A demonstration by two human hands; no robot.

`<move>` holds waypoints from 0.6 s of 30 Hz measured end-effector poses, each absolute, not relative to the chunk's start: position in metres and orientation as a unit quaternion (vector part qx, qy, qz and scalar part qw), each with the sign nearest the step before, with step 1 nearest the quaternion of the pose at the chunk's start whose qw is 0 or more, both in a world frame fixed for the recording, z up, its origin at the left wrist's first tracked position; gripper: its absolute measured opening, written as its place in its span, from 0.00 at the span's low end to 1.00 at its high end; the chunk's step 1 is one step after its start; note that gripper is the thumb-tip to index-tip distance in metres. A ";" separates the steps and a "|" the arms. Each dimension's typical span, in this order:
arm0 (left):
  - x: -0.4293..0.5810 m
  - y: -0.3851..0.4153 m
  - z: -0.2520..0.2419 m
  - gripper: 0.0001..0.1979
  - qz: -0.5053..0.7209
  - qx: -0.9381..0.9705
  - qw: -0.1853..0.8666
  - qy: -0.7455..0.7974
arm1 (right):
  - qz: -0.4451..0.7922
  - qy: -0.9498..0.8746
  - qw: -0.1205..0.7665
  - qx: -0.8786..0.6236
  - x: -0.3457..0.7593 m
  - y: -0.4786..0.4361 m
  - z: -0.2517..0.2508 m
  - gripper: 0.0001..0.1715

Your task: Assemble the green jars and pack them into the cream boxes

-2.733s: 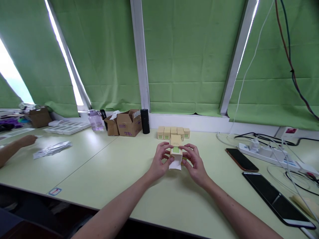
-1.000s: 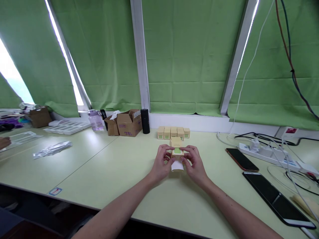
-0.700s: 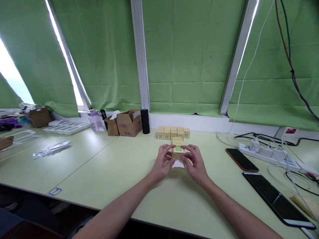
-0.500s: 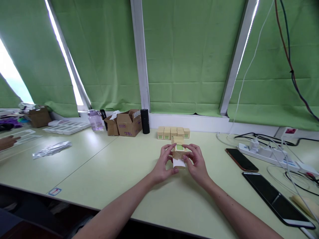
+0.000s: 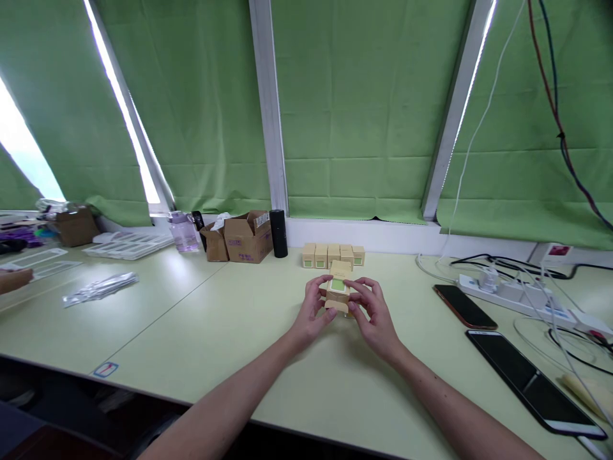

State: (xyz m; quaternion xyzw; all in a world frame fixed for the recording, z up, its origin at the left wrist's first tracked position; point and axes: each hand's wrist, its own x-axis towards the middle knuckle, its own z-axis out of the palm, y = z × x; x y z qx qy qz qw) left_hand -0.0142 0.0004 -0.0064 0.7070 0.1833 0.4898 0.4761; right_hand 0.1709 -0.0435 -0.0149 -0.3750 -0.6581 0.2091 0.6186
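Between my hands is a small tan cardboard box (image 5: pixel 338 297) with a green label, its flap raised at the far side and another flap bent at the near end. My left hand (image 5: pixel 313 312) grips its left side, fingertips at the top edge and thumb at the near flap. My right hand (image 5: pixel 374 313) closes on the right side, with its fingers by the green label and the thumb at the near corner. Just behind, a row of several similar small boxes (image 5: pixel 322 257) stands on the pale table (image 5: pixel 230 345).
At the right lie two phones (image 5: pixel 464 306), a white power strip (image 5: pixel 522 300) and loose cables. An open carton (image 5: pixel 249 239), a black cylinder (image 5: pixel 278 233) and a purple bottle (image 5: pixel 182 231) stand at the back left. Silvery packets (image 5: pixel 99 287) lie near another person's hand (image 5: pixel 15 280).
The near white-faced flap has folded up and now shows its tan side. Both my hands have shifted slightly with the box. At far left, the other person's hand has moved slightly.
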 end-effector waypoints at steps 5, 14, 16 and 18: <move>-0.015 0.004 -0.008 0.33 0.474 0.674 0.542 0.165 | 0.204 -0.674 0.609 -0.366 0.170 -0.045 -0.015 0.22; -0.013 0.004 -0.006 0.32 0.484 0.659 0.552 0.162 | 0.207 -0.679 0.606 -0.360 0.171 -0.045 -0.017 0.22; -0.013 0.004 -0.005 0.31 0.486 0.658 0.552 0.164 | 0.205 -0.679 0.606 -0.361 0.171 -0.045 -0.017 0.22; -0.013 0.004 -0.005 0.30 0.486 0.658 0.550 0.169 | 0.201 -0.679 0.606 -0.362 0.171 -0.045 -0.016 0.22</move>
